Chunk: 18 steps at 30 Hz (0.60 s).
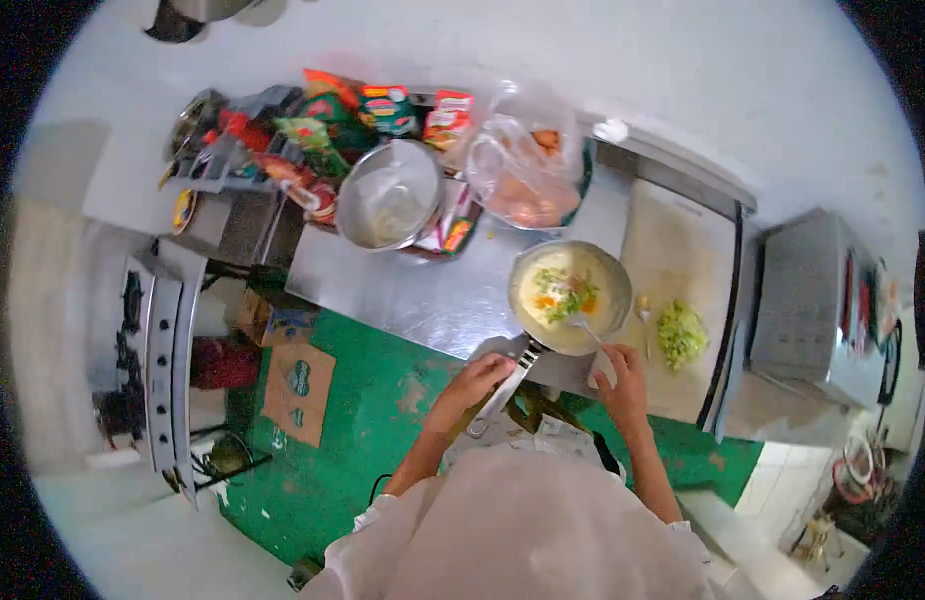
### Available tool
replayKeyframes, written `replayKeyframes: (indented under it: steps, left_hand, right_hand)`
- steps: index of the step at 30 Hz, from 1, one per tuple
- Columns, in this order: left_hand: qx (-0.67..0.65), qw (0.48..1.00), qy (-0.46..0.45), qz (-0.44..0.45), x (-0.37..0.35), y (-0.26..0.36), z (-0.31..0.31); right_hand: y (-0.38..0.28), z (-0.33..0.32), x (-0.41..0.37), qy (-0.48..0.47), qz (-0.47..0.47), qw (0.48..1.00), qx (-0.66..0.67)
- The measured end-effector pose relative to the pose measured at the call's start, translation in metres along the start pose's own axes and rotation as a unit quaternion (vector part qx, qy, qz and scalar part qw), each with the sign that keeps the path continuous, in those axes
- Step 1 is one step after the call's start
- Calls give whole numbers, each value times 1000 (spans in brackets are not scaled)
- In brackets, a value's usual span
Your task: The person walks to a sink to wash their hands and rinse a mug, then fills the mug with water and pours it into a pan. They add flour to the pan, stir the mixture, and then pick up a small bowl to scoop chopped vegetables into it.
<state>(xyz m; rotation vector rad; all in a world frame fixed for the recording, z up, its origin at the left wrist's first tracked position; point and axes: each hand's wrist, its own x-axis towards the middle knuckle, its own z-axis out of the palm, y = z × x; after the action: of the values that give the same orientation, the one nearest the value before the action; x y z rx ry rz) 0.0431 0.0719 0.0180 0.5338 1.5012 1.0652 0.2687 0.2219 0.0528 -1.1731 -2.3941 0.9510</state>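
A round pan (619,275) stands on the steel counter, its handle (502,393) pointing toward me. In it lies a pale yellow mixture (534,290) with chopped green pieces and orange bits on top. My left hand (479,382) is beside the handle near the pan, its fingers curled against it; whether they grip it is hard to tell. My right hand (623,378), at the pan's lower right edge, has its fingers closed on a fork (586,329) that reaches into the mixture. Chopped greens (681,335) lie on the cutting board (672,235) to the right.
A metal bowl (390,195) and a plastic bag of eggs (527,195) stand at the counter's back, with packets (387,110) behind. A stove (162,365) is at left, a steel appliance (807,300) at right. Cardboard (298,393) lies on the green floor.
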Motion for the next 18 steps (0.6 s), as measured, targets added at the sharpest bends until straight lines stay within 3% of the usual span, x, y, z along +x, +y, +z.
replayKeyframes:
  steps: [2, 5, 6, 9, 18]
  left_hand:
    - [23, 999, -35, 26, 4, -4, 3]
    - [79, 996, -31, -23, 4, 1, 7]
    - [117, 992, -30, -31, 3, 5, 10]
    - [74, 995, -28, -62, 0, 7, 19]
    - [99, 993, 24, -63, -10, 23, 37]
  right_hand:
    - [12, 2, -1, -1, -19, 999, -26]
    - [18, 1, 2, 27, -83, 995, -47]
    - [20, 1, 2, 27, -77, 995, -49]
    - [26, 2, 2, -8, -55, 994, -89]
    - [30, 10, 13, 42, -130, 991, 4]
